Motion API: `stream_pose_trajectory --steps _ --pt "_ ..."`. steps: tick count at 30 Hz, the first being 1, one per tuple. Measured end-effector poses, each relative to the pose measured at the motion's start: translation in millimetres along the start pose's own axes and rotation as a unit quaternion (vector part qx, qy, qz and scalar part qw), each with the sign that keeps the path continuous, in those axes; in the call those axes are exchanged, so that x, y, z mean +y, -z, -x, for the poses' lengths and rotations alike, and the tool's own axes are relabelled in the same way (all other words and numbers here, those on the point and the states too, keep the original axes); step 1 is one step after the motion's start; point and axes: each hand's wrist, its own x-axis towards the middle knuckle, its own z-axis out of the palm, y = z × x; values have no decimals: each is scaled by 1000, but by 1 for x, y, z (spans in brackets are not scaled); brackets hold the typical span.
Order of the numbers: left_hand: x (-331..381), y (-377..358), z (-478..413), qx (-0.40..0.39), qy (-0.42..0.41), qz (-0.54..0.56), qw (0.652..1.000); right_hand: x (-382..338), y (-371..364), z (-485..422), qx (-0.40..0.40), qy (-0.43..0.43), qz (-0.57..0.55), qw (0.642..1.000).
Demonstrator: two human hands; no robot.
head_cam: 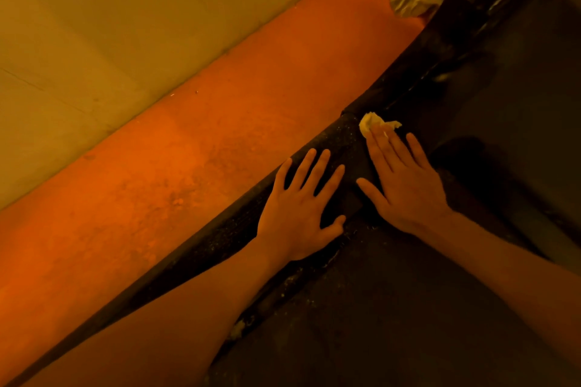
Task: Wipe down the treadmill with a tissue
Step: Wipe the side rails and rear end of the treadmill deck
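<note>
Right hand [405, 188], fingers flat, is pressing tissue [375, 126] onto treadmill [220, 236] side rail; left hand [298, 214] is resting spread just beside. Dust specks showing along rail, so wiping looks far from finished.

Treadmill rail [220, 239] runs diagonally. Floor [188, 151] left of it, wall [94, 25] beyond. Belt [393, 324] right of rail. Left hand [298, 210] flat on rail. Right hand [405, 185] just beside, tissue [369, 124] under fingertips.
</note>
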Motion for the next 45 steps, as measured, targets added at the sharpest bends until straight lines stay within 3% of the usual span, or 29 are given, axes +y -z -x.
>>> stream_pose_trajectory --steps 6,12,16,18,23,28,35,40,45 --pt "-1 0 -1 -4 -4 2 1000 36 21 -62 0 -168 -45 985" --pt "0 1 0 -7 -6 8 1000 9 13 -15 -21 -51 -33 998" --pt "0 0 -1 -6 -7 9 1000 51 29 -61 -15 -159 -27 987" --pt "-1 1 0 -6 -4 8 1000 39 31 -68 -11 -179 -51 982" --pt "1 2 0 -4 -2 9 1000 -6 11 -15 -29 -89 -55 994" --pt "0 1 -1 -7 -3 2 1000 36 31 -86 -15 -151 -68 986" --pt "0 1 0 -7 -3 6 1000 25 32 -89 -45 43 -39 997" --pt "0 2 -1 -18 -3 2 1000 27 46 -110 -64 -25 -19 997" --pt "0 2 -1 -19 -6 6 1000 9 30 -83 -60 76 -3 995"
